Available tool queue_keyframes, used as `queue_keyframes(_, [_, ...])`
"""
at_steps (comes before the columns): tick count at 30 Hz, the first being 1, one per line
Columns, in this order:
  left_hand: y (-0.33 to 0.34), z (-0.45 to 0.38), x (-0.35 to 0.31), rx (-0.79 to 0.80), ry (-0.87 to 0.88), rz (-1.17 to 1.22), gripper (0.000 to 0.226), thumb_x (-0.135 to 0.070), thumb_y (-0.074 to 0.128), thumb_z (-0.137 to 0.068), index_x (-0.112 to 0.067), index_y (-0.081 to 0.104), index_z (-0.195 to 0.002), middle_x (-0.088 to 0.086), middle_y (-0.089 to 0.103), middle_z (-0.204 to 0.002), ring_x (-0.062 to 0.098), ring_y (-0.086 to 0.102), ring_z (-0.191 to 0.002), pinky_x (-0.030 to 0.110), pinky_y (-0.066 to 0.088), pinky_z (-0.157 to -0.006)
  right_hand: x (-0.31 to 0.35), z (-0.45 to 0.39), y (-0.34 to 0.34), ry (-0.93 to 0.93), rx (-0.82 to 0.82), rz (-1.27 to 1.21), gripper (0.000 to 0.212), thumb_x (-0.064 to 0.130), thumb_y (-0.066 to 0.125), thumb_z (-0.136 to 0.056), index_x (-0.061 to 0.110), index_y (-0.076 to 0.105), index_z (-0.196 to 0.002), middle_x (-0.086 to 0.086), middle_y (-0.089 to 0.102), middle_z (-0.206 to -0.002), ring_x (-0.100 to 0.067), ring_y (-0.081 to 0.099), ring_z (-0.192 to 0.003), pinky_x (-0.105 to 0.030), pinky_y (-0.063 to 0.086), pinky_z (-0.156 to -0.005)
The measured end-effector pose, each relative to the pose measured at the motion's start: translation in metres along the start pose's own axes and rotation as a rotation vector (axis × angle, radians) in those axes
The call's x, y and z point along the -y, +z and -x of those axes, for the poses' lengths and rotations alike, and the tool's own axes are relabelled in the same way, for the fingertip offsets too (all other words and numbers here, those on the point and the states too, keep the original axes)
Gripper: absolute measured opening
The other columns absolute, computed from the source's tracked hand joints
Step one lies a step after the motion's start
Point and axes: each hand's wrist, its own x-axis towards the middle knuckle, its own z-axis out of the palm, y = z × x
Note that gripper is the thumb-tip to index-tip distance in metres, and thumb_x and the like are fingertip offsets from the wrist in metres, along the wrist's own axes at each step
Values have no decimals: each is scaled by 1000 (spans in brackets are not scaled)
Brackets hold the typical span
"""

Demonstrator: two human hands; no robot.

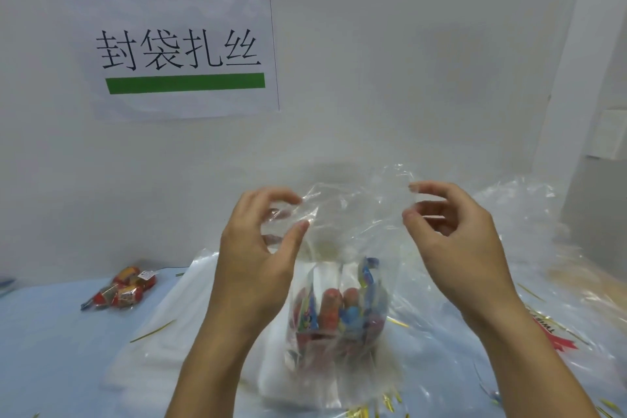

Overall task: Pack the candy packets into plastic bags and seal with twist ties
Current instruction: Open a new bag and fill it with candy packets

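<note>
Both forearms come up from the bottom edge, with the clear plastic bag (342, 282) held upright between them. The left hand (258, 248) has thumb and forefinger curled onto the bag's top film at its left corner, pinching it. The right hand (454, 234) is at the opposite corner, thumb and fingers curled but with a visible gap between them; the film looks to touch the fingertips, but a firm grip can't be confirmed. Likely reason for the two-corner hold: keep the mouth up and taut so the load settles before the neck is gathered.

Counter (51, 332) below the hands has a light blue cover. A stack of empty bags (169, 309) lies flat under and to the left of the left forearm. Loose crumpled film (522, 207) is piled beyond the right hand.

Candy packets (336, 316) sit at the bottom of the held bag, below both hands, so filling seems done for this one. A finished tied bundle (125, 288) lies well left of the left hand, presumably parked clear of the work zone.

Gold twist ties (152, 331) are scattered on the counter on both sides of the forearms, in easy reach for sealing. None is in either hand yet.
</note>
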Motion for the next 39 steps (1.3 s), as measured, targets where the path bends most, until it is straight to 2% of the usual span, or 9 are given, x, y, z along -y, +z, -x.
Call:
queue_keyframes(4, [-10, 2, 13, -33, -196, 89, 71, -60, 72, -64, -44, 41, -126, -25, 53, -121, -11, 55, -107, 11, 50, -74, -16, -3, -16, 156, 42, -47, 18, 23, 67, -93, 37, 70, -104, 7, 72, -99, -11, 70, -93, -35, 56, -83])
queue_keyframes(8, [-17, 10, 35, 275, -408, -18, 105, -74, 73, -57, -35, 34, -147, -22, 49, -139, 1, 46, -130, 28, 42, -102, -35, 1, -31, 302, 324, 63, 26, 26, 75, -87, 39, 72, -109, 12, 74, -104, -5, 72, -90, -28, 53, -81])
queue_keyframes(10, [-5, 16, 40, 391, -436, -30, 93, -68, 79, -62, -40, 42, -142, -23, 50, -140, 1, 47, -129, 33, 42, -107, -41, 7, -24, 303, 442, 82, 30, 23, 78, -84, 37, 72, -111, 11, 75, -102, -3, 73, -87, -18, 53, -75])
queue_keyframes(15, [31, 19, 41, 91, -363, 131, 8, -27, 80, -82, -27, 75, -89, -11, 76, -93, 10, 72, -79, 9, 50, -66, -42, 15, 8, 208, 403, 21, 8, 14, 75, -88, 21, 78, -87, 6, 76, -83, -7, 71, -76, -13, 51, -68])
queue_keyframes(20, [17, 16, 41, -9, -340, 256, 25, -38, 80, -67, -25, 73, -87, -9, 76, -89, 5, 72, -87, 14, 53, -72, -47, 12, 5, 209, 264, 59, 13, 16, 79, -84, 16, 73, -73, 6, 72, -71, -8, 64, -64, -15, 49, -62])
queue_keyframes(25, [7, 14, 35, 97, -328, 295, 70, -60, 83, -68, -36, 54, -127, -14, 71, -114, 5, 68, -105, 25, 54, -85, -45, 13, 6, 182, 365, -6, 14, 10, 77, -85, 13, 71, -73, 3, 70, -70, -7, 63, -64, -14, 46, -61])
queue_keyframes(30, [-2, 1, 17, -132, -153, 224, 8, -18, 67, -92, -16, 75, -90, -3, 76, -88, 16, 73, -85, 27, 59, -77, -45, 13, 6, 169, 387, 39, 19, 13, 79, -84, 14, 69, -68, 5, 69, -70, -8, 64, -69, -15, 48, -69])
queue_keyframes(36, [-14, -6, -3, -244, -9, 92, 25, -13, 65, -93, -33, 71, -107, -9, 76, -86, 8, 73, -74, 24, 58, -71, -48, 11, 6, 182, 308, 30, 26, 15, 80, -82, 16, 66, -62, 9, 62, -58, -2, 53, -53, -8, 39, -54])
queue_keyframes(39, [-15, -6, -8, -201, 55, 56, 19, -10, 70, -89, -28, 75, -92, -8, 75, -82, 12, 73, -74, 29, 59, -72, -49, 12, 6, 202, 337, 37, 24, 16, 79, -84, 16, 66, -64, 6, 62, -60, -7, 53, -56, -18, 43, -60])
